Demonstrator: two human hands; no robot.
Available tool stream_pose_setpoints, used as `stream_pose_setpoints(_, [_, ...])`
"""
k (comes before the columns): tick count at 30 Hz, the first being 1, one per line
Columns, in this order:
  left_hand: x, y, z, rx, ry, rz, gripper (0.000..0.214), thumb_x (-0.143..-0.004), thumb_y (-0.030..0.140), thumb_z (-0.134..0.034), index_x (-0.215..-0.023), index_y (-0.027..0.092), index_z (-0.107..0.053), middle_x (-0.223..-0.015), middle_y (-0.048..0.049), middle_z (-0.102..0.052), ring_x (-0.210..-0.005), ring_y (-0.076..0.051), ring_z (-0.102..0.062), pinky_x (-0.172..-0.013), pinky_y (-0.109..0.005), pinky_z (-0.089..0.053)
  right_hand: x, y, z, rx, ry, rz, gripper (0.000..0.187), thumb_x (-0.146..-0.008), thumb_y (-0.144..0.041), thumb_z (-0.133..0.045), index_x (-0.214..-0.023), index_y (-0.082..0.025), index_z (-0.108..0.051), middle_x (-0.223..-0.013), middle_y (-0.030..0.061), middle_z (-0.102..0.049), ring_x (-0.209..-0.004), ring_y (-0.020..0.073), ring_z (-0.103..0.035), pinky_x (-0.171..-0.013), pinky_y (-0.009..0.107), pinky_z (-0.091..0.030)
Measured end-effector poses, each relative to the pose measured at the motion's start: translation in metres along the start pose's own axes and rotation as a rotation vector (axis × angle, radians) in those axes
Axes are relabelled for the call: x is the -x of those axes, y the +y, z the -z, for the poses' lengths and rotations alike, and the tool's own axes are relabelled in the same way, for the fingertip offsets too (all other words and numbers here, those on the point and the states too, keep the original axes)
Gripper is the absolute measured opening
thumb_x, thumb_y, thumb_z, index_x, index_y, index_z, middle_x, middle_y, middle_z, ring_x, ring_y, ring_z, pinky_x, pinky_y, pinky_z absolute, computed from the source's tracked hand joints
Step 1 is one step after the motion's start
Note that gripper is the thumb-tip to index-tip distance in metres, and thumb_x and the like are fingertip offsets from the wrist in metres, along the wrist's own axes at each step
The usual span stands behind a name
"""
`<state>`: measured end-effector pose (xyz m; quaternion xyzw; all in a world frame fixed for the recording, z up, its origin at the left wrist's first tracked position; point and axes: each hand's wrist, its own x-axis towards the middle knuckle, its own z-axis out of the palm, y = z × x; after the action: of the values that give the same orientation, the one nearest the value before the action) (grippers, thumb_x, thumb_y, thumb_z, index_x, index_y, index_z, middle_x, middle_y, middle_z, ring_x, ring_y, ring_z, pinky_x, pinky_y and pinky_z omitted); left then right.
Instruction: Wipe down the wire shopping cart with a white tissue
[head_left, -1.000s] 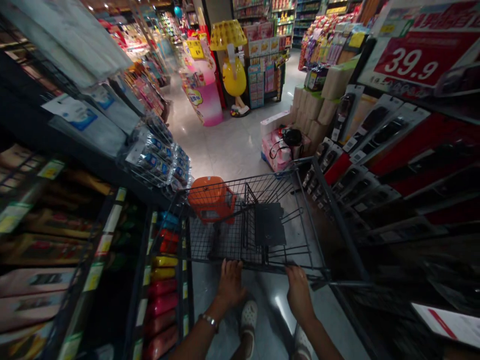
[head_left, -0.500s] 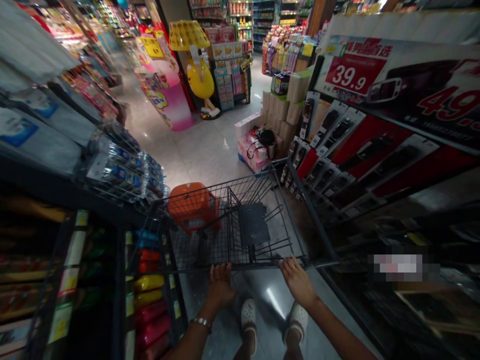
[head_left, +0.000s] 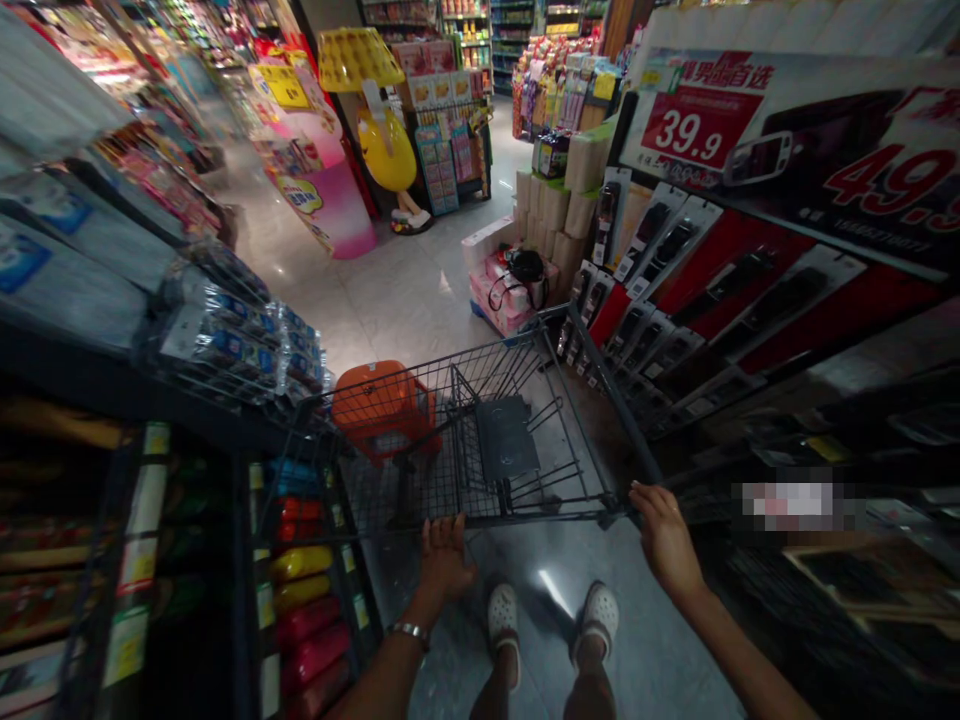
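Note:
A dark wire shopping cart (head_left: 510,440) stands right in front of me, with a grey plastic panel in its middle. My left hand (head_left: 446,560) has its fingers curled over the cart's near bar. At the near right corner, my right hand (head_left: 667,535) has bent fingers against the end of the side rail; its fingertips are partly hidden. An orange plastic stool (head_left: 384,405) shows through the wire mesh at the cart's left part. Both of my feet, in white clogs (head_left: 598,615), are on the floor behind the cart.
Shelves with colourful packs (head_left: 304,565) flank the cart on the left, beside hanging blue-and-clear packs (head_left: 240,345). Carded items hang on a red rack (head_left: 675,260) close on the right. Ahead lie pink packs (head_left: 506,295) with a black bag on top, and a pink display (head_left: 322,200).
My right hand has shifted right, from the cart's near bar to its right corner. My left hand stays on the near bar. The view has shifted slightly.

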<state>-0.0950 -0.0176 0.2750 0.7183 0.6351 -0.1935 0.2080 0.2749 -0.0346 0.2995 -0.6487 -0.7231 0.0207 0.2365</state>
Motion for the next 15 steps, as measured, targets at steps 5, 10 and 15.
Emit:
stream_pose_setpoints(5, [0.0,-0.002,0.002,-0.048,-0.011,-0.004,0.083,-0.071,0.042,-0.046,-0.145,0.008,-0.029,-0.145,-0.018,-0.041,-0.138,-0.034,-0.029,-0.115,-0.05,-0.003,0.01,-0.057,-0.033,-0.126,0.12,-0.057,0.054,-0.07,0.005,-0.03,-0.105,-0.015,-0.067,-0.109,0.0117,-0.064,-0.111,0.0232,-0.054,-0.097,0.048,-0.049])
stream_pose_setpoints(10, [0.0,-0.005,0.004,-0.101,-0.012,-0.016,0.081,-0.071,0.039,-0.044,-0.144,0.006,-0.03,-0.145,-0.0193,-0.04,-0.139,-0.033,-0.029,-0.115,-0.049,-0.003,0.013,-0.062,-0.035,-0.112,-0.012,0.041,0.061,-0.071,0.009,-0.028,-0.111,-0.017,-0.066,-0.115,0.0091,-0.065,-0.116,0.02,-0.055,-0.099,0.044,-0.049])
stream_pose_setpoints(15, [0.002,-0.008,0.004,-0.123,-0.005,-0.031,0.078,-0.072,0.036,-0.043,-0.142,0.004,-0.032,-0.146,-0.0208,-0.039,-0.139,-0.032,-0.029,-0.115,-0.049,-0.004,0.021,-0.025,-0.003,0.005,0.001,0.054,0.06,-0.074,0.008,-0.028,-0.119,-0.015,-0.062,-0.121,0.0102,-0.063,-0.121,0.0209,-0.051,-0.101,0.044,-0.048])
